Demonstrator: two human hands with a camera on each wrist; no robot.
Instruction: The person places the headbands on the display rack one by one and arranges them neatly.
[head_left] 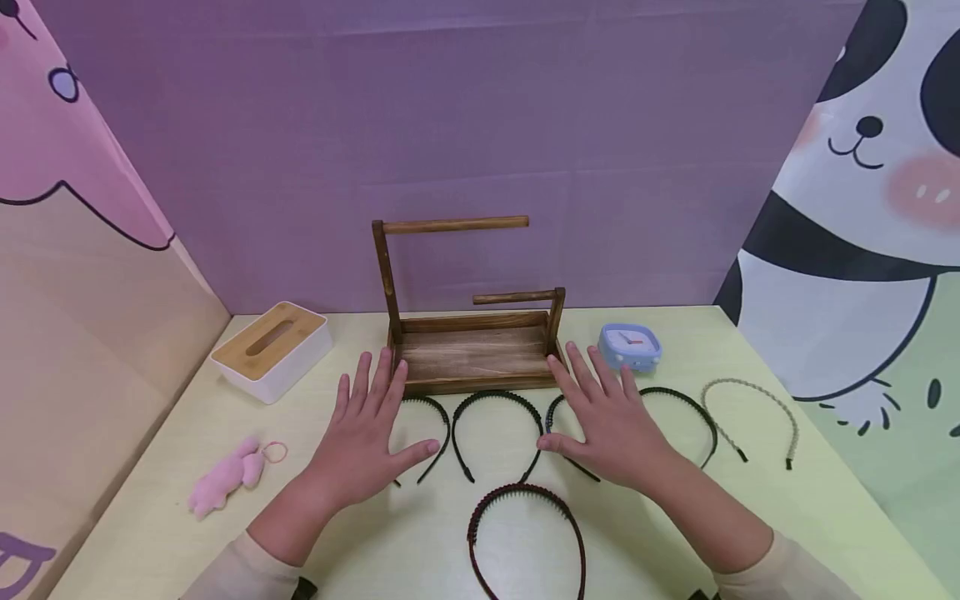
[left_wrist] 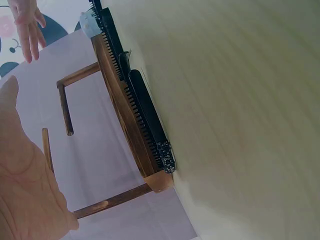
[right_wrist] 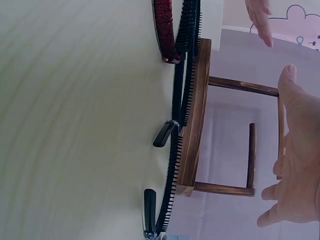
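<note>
My left hand (head_left: 358, 446) is held palm down above the table with its fingers straight and spread. It covers part of a black headband (head_left: 442, 421). My right hand (head_left: 617, 435) is spread the same way, over part of another black headband (head_left: 581, 468). Both hands hold nothing and appear raised off the table in the wrist views. Between them lies a black toothed headband (head_left: 537, 417). Nearer me is a dark red headband (head_left: 472, 533), sequined in the right wrist view. Right of my right hand lie a black headband (head_left: 705, 410) and a pale braided headband (head_left: 783, 408).
Behind the headbands stands a brown wooden tray (head_left: 472, 387) with two upright arms and bars. A white tissue box (head_left: 273, 385) with a wooden lid and a pink plush keychain (head_left: 225, 483) are at left. A blue clock (head_left: 637, 360) stands right of the tray. Purple cloth (head_left: 480, 125) hangs behind.
</note>
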